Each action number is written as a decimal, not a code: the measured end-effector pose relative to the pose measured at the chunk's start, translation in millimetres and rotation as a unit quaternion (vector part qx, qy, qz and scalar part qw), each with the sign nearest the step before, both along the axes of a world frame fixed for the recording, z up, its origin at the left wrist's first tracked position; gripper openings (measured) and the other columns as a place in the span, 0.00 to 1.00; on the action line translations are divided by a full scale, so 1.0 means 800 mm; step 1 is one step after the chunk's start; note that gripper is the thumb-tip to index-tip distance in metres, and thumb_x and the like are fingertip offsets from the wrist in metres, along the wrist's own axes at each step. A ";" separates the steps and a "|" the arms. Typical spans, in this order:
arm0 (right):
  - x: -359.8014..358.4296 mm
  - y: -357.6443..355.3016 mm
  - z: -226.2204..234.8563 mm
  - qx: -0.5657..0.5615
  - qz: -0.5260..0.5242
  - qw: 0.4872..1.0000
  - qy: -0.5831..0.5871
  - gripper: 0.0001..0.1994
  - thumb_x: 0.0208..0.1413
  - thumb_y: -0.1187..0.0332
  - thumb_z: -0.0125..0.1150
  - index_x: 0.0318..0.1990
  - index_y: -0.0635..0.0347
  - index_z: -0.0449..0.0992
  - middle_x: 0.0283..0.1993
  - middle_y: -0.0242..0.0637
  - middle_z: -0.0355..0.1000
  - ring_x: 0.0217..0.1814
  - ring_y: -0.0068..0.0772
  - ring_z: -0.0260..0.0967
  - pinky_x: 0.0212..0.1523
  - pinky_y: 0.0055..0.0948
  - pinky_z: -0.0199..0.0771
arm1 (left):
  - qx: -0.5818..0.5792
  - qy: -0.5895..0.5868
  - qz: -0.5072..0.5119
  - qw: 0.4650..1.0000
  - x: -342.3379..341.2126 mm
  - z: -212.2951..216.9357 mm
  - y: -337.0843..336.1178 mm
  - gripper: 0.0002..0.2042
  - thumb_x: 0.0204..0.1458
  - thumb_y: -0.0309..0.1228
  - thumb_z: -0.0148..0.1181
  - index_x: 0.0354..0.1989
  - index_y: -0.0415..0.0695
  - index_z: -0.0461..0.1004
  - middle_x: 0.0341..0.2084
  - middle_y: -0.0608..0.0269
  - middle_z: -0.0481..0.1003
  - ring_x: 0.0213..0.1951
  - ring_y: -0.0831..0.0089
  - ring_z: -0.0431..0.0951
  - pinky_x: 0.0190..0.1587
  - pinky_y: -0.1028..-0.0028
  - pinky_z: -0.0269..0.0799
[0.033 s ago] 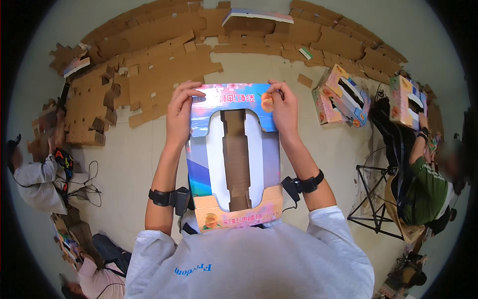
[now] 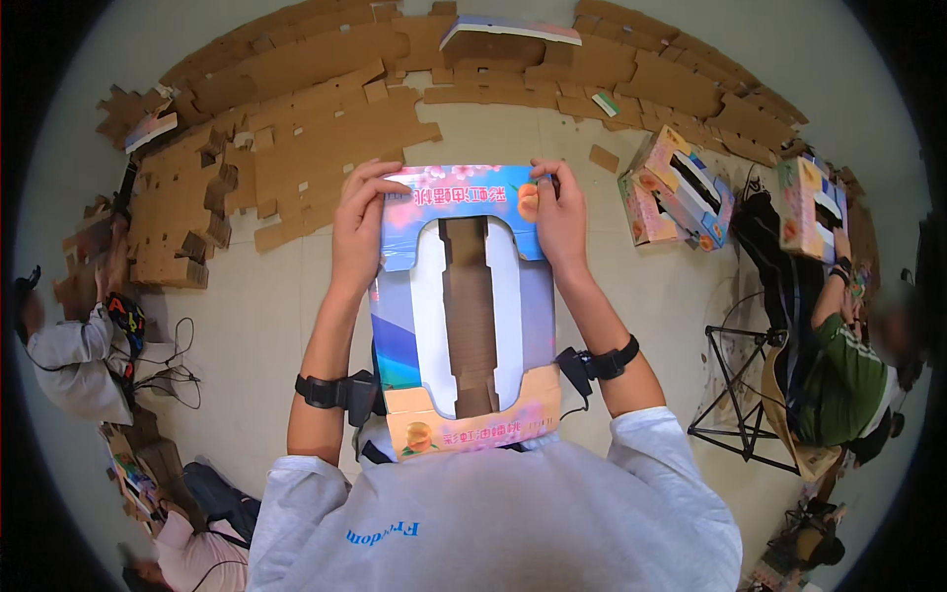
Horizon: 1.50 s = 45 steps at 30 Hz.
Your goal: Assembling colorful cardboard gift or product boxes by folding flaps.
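A printed cardboard box (image 2: pixel 538 316) in blue, pink and peach is held in front of my body. Its upper face has a long cutout with white edges, and brown cardboard shows inside. My left hand (image 2: pixel 361 222) grips the far left corner, fingers curled over the far edge. At the far right corner, beside a printed peach, my right hand (image 2: pixel 560 222) grips the box in the same way. The near peach-coloured end rests close to my shirt. The box's underside is hidden.
Flattened brown cardboard (image 2: pixel 326 148) covers the floor ahead and left. Two similar boxes (image 2: pixel 656 197) stand at the right. Beyond them a person in a green top (image 2: pixel 838 375) touches another box (image 2: pixel 811 197). A black folding stand (image 2: pixel 745 395) is nearby. Other people sit at left.
The far printed panel of my box has tilted slightly, so more of its print shows. The box held by the person at right has shifted a little. My grip looks the same.
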State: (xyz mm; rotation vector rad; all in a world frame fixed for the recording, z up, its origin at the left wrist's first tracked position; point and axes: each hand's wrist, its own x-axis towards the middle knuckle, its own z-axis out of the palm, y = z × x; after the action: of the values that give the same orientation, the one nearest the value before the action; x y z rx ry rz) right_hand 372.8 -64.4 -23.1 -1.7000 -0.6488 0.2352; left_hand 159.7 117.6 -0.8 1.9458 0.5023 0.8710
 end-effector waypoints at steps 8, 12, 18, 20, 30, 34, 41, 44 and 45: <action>-0.008 -0.005 -0.010 -0.153 0.051 0.983 -0.086 0.29 0.76 0.56 0.53 0.73 0.69 0.59 0.69 0.62 0.69 0.71 0.56 0.70 0.71 0.45 0.68 | 0.086 0.077 0.002 0.993 -0.004 0.010 0.001 0.14 0.66 0.18 0.48 0.44 0.41 0.84 0.64 0.58 0.77 0.77 0.49 0.61 0.77 0.55 0.58; -0.028 -0.040 -0.017 -0.130 0.090 0.983 -0.094 0.36 0.77 0.54 0.52 0.80 0.70 0.51 0.74 0.65 0.65 0.78 0.57 0.63 0.76 0.45 0.62 | 0.116 0.140 0.006 0.983 -0.023 0.020 -0.014 0.14 0.71 0.27 0.51 0.54 0.44 0.84 0.74 0.56 0.69 0.81 0.49 0.54 0.81 0.55 0.49; -0.082 -0.180 -0.059 -0.126 0.177 0.955 0.203 0.31 0.82 0.51 0.40 0.78 0.68 0.61 0.77 0.51 0.64 0.80 0.44 0.60 0.80 0.39 0.56 | 0.150 0.181 -0.048 0.971 -0.088 0.024 -0.058 0.17 0.64 0.25 0.58 0.60 0.48 0.83 0.79 0.55 0.61 0.81 0.45 0.51 0.81 0.50 0.48; -0.102 -0.213 -0.071 -0.114 0.143 0.951 0.251 0.30 0.82 0.51 0.39 0.74 0.69 0.67 0.73 0.49 0.69 0.77 0.42 0.63 0.78 0.38 0.58 | 0.131 0.196 -0.053 0.970 -0.112 0.022 -0.077 0.20 0.62 0.26 0.58 0.63 0.49 0.81 0.80 0.53 0.59 0.81 0.44 0.50 0.81 0.49 0.46; -0.161 -0.295 -0.050 -0.192 0.242 0.919 0.246 0.40 0.75 0.42 0.49 0.78 0.69 0.56 0.76 0.48 0.56 0.78 0.50 0.58 0.77 0.43 0.59 | -0.114 0.167 -0.011 0.979 -0.193 -0.021 -0.161 0.22 0.65 0.24 0.55 0.68 0.43 0.77 0.80 0.42 0.53 0.81 0.45 0.52 0.80 0.51 0.50; -0.155 -0.246 -0.011 -0.238 0.185 0.941 0.157 0.45 0.65 0.59 0.71 0.80 0.65 0.51 0.78 0.55 0.52 0.78 0.55 0.59 0.77 0.46 0.64 | 0.055 0.183 -0.013 0.982 -0.181 0.016 -0.153 0.19 0.61 0.27 0.62 0.61 0.44 0.81 0.75 0.44 0.62 0.79 0.46 0.57 0.78 0.47 0.53; -0.164 -0.116 0.039 -0.238 0.075 0.944 -0.216 0.52 0.54 0.66 0.78 0.80 0.70 0.50 0.82 0.64 0.43 0.82 0.71 0.49 0.79 0.57 0.57 | 0.296 0.303 -0.127 0.897 -0.098 0.041 -0.199 0.19 0.57 0.40 0.69 0.54 0.43 0.82 0.66 0.50 0.73 0.77 0.50 0.61 0.78 0.47 0.55; -0.166 -0.105 0.033 -0.244 0.067 0.928 -0.275 0.50 0.51 0.68 0.77 0.79 0.70 0.53 0.83 0.66 0.43 0.84 0.74 0.44 0.80 0.62 0.51 | 0.340 0.304 -0.127 0.881 -0.104 0.028 -0.194 0.11 0.58 0.39 0.67 0.36 0.43 0.84 0.49 0.54 0.77 0.76 0.51 0.63 0.79 0.48 0.56; -0.167 -0.108 0.029 -0.255 0.071 0.924 -0.276 0.49 0.50 0.69 0.76 0.79 0.70 0.55 0.83 0.66 0.43 0.84 0.75 0.43 0.80 0.64 0.50 | 0.331 0.317 -0.137 0.878 -0.111 0.023 -0.190 0.11 0.58 0.38 0.67 0.33 0.43 0.84 0.46 0.55 0.77 0.76 0.51 0.64 0.79 0.47 0.56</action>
State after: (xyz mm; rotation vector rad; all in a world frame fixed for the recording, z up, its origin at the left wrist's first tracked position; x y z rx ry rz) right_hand 239.6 -150.4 0.2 -2.2490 -1.2086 0.0154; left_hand 71.0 -34.0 17.9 2.8716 0.2890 0.1892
